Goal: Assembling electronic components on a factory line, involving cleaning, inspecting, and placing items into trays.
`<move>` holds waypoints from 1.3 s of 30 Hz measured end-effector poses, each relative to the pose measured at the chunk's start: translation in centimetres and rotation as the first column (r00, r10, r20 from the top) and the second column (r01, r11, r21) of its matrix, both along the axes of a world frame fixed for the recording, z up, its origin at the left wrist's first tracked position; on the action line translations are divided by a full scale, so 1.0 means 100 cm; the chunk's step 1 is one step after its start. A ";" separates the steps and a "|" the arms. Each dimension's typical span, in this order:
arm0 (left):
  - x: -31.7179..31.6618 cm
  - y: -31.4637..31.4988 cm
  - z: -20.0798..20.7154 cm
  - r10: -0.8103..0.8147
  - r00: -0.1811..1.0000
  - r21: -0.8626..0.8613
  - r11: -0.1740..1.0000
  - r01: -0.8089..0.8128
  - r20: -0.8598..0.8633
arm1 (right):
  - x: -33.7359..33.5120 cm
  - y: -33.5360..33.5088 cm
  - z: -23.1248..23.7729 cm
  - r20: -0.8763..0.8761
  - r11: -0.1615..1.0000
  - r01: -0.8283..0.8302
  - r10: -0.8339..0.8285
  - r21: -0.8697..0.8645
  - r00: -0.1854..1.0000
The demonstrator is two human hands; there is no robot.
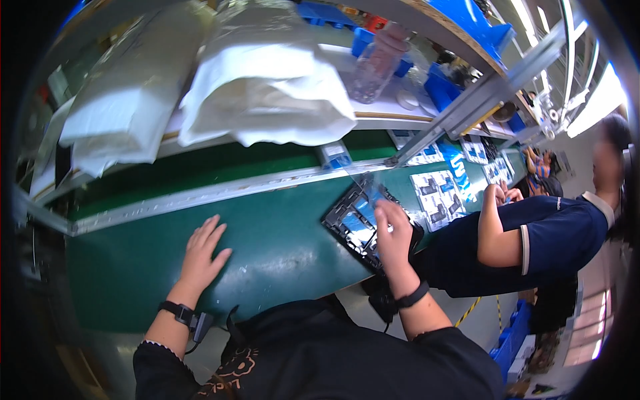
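Observation:
My left hand point(203, 253) is over the green bench top point(280, 233), fingers apart and holding nothing. To its right lies a black tray-like frame point(357, 223), set at a slant, with shiny bluish flat surfaces in it. Over the right part of this frame is my right hand point(393, 230), its fingers bent together. A piece of clear plastic film point(369, 188) rises by the fingertips and seems pinched between them. My palm hides part of the frame.
White trays with dark parts point(437, 197) stand farther right. A shelf above carries white plastic bags point(267, 80), a clear jar point(380, 63) and blue bins point(443, 87). A metal rail point(233, 183) runs along the bench's back. A co-worker in dark blue point(533, 233) stands close on the right.

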State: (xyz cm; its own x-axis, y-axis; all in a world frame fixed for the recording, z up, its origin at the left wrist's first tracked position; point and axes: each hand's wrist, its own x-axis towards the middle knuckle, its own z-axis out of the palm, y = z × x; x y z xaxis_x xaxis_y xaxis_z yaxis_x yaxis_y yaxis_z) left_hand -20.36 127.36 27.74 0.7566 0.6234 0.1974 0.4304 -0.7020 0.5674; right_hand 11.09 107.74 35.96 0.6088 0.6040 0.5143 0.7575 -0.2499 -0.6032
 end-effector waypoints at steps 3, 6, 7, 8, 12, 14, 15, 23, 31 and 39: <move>0.013 -0.041 0.038 -0.121 0.965 -0.164 0.973 0.161 0.232 | -0.069 -0.006 0.011 -0.407 0.865 -0.501 0.461 0.008 0.789; 0.011 -0.084 0.032 0.084 0.905 -0.760 0.579 0.295 0.416 | -0.119 0.005 0.008 -0.698 0.555 -0.832 0.595 -0.001 0.398; 0.008 -0.090 0.025 0.146 0.901 -0.765 0.593 0.252 0.409 | -0.128 0.009 0.003 -0.704 0.499 -0.867 0.616 0.001 0.354; 0.002 -0.094 0.017 0.144 0.890 -0.802 0.513 0.306 0.432 | -0.138 0.013 -0.004 -0.690 0.430 -0.902 0.642 -0.035 0.332; -0.049 -0.131 -0.004 0.452 0.809 -0.858 0.499 0.121 0.376 | -0.168 0.007 -0.011 -0.602 0.109 -0.976 0.772 -0.187 0.201; -0.084 -0.160 -0.021 0.633 0.733 -0.865 0.486 -0.125 0.250 | -0.170 -0.007 -0.009 -0.595 -0.026 -0.951 0.785 -0.308 0.171; -0.100 -0.177 -0.029 0.727 0.650 -0.846 0.475 -0.241 0.223 | -0.170 -0.015 -0.007 -0.521 0.025 -0.915 0.816 -0.402 0.251; -0.194 -0.289 -0.115 0.905 0.392 -0.388 0.305 -0.870 -0.166 | -0.142 -0.057 -0.065 -0.550 0.157 -0.876 0.724 -0.456 0.416; -0.244 -0.263 -0.189 0.697 0.390 -0.286 0.268 -0.920 -0.601 | -0.155 -0.085 -0.058 -0.540 0.042 -0.811 0.726 -0.584 0.427; -0.255 -0.168 -0.214 0.902 0.274 -0.456 0.100 -0.884 -0.333 | -0.157 -0.107 -0.061 -0.484 0.197 -0.670 0.553 -0.715 0.679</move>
State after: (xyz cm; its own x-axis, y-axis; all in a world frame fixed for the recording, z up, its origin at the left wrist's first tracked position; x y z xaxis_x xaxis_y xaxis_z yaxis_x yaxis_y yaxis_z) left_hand -45.88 110.53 6.36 -0.4190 0.8276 -0.3736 0.5240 0.5564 0.6449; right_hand -4.57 97.03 29.86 -0.1462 0.8721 -0.4669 0.8625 -0.1188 -0.4919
